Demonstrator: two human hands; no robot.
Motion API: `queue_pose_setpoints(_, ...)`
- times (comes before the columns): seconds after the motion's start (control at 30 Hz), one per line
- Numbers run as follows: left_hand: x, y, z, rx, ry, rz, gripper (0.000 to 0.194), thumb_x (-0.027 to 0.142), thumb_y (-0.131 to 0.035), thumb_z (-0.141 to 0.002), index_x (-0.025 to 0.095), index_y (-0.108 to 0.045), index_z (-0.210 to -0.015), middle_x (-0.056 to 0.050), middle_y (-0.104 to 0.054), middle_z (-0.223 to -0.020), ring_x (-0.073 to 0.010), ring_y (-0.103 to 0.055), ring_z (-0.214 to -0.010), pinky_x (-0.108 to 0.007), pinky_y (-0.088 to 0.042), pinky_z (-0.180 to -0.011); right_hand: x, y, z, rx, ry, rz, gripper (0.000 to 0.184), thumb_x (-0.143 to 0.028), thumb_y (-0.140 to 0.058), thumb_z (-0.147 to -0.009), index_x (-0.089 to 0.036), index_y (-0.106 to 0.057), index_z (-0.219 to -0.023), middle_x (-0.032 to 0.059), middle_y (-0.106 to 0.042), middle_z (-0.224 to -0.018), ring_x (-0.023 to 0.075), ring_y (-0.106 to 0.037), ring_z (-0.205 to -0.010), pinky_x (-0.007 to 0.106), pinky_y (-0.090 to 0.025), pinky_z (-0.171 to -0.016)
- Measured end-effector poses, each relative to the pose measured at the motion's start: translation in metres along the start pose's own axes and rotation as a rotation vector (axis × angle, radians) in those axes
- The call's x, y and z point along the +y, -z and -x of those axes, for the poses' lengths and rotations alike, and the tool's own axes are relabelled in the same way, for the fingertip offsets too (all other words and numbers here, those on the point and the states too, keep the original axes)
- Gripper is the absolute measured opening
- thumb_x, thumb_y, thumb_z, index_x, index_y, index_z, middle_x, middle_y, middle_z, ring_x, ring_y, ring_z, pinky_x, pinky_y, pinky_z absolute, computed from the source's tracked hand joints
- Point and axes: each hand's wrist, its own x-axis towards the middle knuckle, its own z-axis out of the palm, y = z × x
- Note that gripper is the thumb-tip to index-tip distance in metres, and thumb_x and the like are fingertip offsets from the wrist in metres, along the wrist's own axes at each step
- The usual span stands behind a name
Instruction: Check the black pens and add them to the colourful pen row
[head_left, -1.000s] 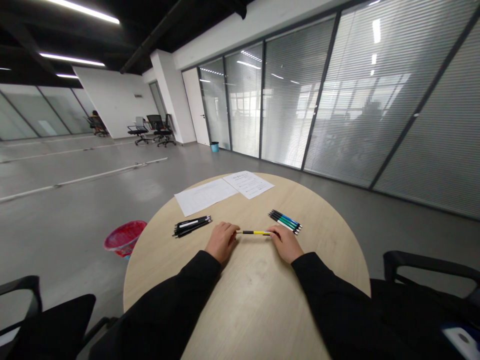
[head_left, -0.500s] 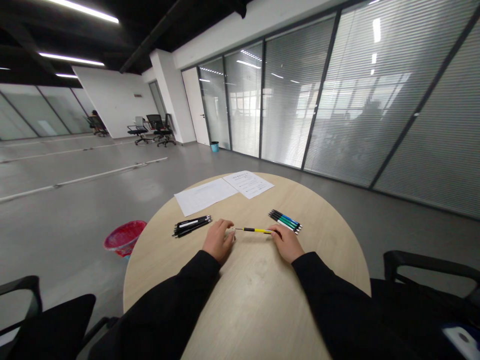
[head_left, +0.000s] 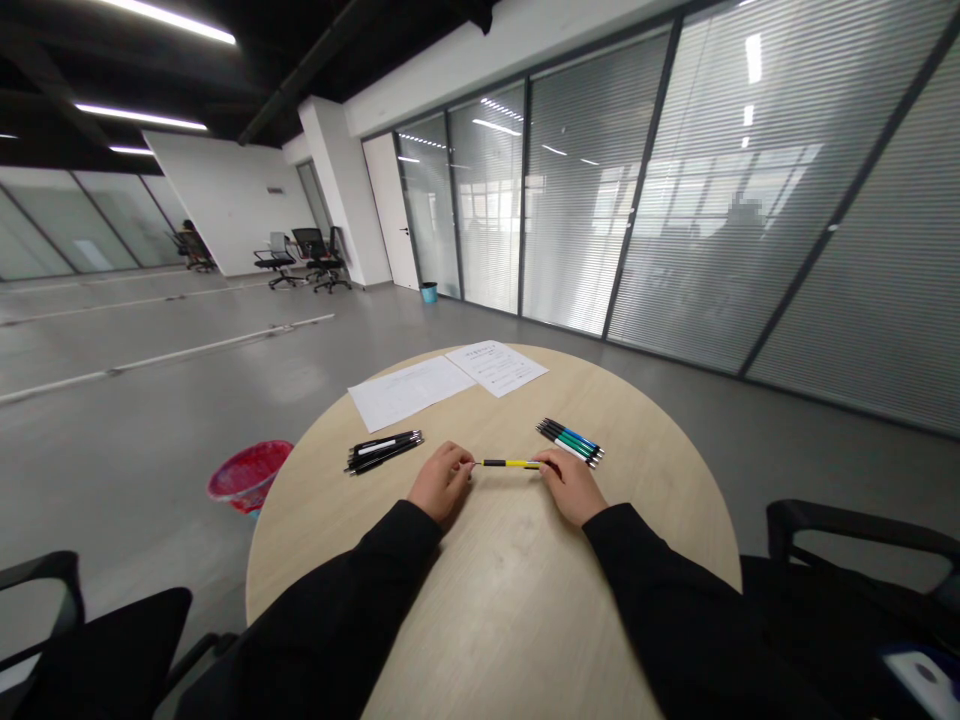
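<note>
Your right hand (head_left: 574, 488) hides one end of the yellow-and-black pen (head_left: 510, 464), the printing on the sheets of paper (head_left: 496, 367) is too small for you to read, the patch on the window blinds (head_left: 746, 215) is blurred, and the white-and-blue object (head_left: 919, 680) is cut off by the lower right corner.

A slim yellow-and-black pen (head_left: 510, 464) lies level across the view, its long yellow barrel banded with black toward the left end. A thin metal tip points left and meets the curled fingers of the left hand (head_left: 442, 483). The other end disappears under the fingers of the right hand (head_left: 571, 487), which hide its cap or button. The pen spans the gap between both hands, close above the pale wood counter (head_left: 510, 600); whether it touches the surface is hard to tell.
</note>
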Motion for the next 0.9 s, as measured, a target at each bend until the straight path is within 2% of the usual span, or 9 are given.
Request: queue_pose_setpoints(0.9,0.0003,-0.0012,0.0004,0.025,0.017,0.116,0.018,0.028,-0.05,-0.088,0.018,-0.063,-0.081,-0.005,-0.058,-0.081,-0.0179,-0.055,-0.077,-0.029,-0.044,-0.069,-0.0031,0.0003,0.0009,-0.015,0.032,-0.044,0.021,-0.012,-0.05,-0.086,-0.018,-0.069,-0.095,0.0074,-0.07,-0.098,0.0208,-0.062,-0.093,0.035,-0.046,-0.086)
